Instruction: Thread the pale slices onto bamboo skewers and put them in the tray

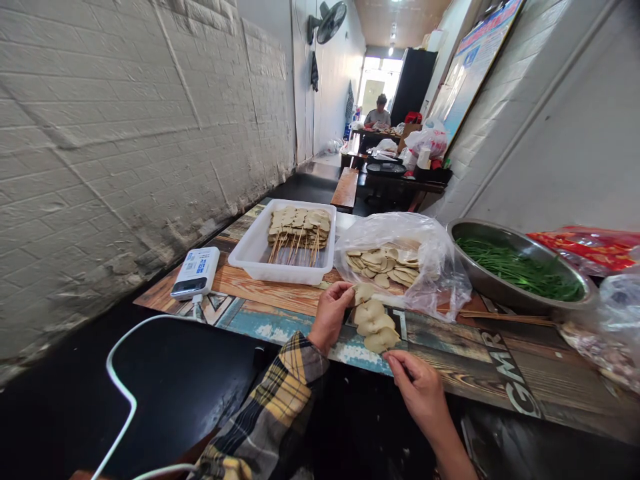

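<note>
My left hand [331,311], in a plaid sleeve, is closed in a pinch on the top of a skewer of pale flat slices [374,325] held just above the table edge. My right hand [419,389] pinches the lower end of the same skewer. Behind it lies an open clear plastic bag [435,267] with several loose slices [384,263]. A white plastic tray [250,257] to the left holds several finished skewers [299,230] with their sticks pointing toward me.
A metal bowl [480,283] of green chives stands at the right, with bamboo sticks [505,317] in front and more bags [595,248] beyond. A power bank [196,271] with a white cable lies at left. Brick wall on the left; a person [379,113] sits far back.
</note>
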Demonstrator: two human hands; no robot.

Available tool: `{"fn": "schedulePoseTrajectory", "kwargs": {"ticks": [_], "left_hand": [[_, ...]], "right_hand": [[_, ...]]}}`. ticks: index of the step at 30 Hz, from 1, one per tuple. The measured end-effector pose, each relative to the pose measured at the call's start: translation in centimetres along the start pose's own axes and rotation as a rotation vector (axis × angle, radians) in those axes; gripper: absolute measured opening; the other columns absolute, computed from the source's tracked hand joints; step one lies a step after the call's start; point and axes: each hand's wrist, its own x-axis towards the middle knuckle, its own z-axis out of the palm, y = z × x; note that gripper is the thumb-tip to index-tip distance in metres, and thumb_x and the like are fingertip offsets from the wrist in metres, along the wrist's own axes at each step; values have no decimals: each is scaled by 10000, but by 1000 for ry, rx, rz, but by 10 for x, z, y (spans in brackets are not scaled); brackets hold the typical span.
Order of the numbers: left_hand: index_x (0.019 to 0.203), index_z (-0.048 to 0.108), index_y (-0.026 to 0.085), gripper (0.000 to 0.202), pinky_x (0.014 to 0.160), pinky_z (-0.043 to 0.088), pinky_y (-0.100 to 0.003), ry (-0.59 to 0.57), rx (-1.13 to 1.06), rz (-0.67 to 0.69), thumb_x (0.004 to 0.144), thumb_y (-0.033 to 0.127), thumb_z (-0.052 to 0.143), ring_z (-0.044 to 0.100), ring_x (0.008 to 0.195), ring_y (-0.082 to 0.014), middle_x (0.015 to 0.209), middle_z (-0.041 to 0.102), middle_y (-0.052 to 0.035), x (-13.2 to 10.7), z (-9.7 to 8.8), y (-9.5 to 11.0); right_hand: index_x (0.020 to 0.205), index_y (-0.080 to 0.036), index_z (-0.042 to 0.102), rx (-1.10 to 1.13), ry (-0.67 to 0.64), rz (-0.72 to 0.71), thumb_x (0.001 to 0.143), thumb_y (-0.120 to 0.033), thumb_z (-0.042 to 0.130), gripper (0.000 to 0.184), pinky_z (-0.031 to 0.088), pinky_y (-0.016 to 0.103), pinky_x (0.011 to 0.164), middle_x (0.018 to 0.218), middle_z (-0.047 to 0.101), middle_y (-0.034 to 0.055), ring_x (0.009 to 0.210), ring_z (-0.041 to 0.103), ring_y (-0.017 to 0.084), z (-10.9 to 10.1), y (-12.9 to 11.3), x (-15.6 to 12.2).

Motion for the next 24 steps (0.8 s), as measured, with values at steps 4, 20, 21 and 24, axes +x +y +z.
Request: {"fn": "schedulePoseTrajectory", "kwargs": {"ticks": [4, 20, 21, 24], "left_hand": [[766, 679, 156, 231, 617, 386, -214, -11, 5, 7, 662, 346, 761, 502, 631, -96, 711, 615, 7, 0, 0, 1], [696, 670, 147, 212, 544, 332, -212, 6, 49, -33, 637, 326, 766, 438, 546, -79, 617, 574, 22, -1, 2, 3], [696, 670, 147, 207, 540, 330, -211, 4, 54, -38, 638, 322, 765, 438, 544, -78, 617, 574, 22, -1, 1, 3], [703, 676, 145, 199, 532, 327, -209, -14, 69, -40, 643, 314, 763, 452, 552, -79, 631, 585, 16, -1, 0, 2]], "right_hand": [[840, -189, 722, 0, -6, 19, 938, -390, 485, 326, 524, 259, 609, 739, 721, 51, 610, 663, 186, 2, -1, 1], [817, -175, 711, 74, -50, 84, 933, -409, 476, 351, 428, 234, 518, 581, 602, 4, 521, 564, 154, 0, -8, 7], [806, -172, 708, 81, -51, 88, 932, -410, 474, 357, 423, 234, 518, 577, 595, 3, 520, 558, 153, 1, -9, 8], [798, -162, 705, 108, -57, 106, 927, -418, 478, 366, 412, 233, 515, 552, 562, -4, 511, 536, 147, 1, -9, 10]]}}
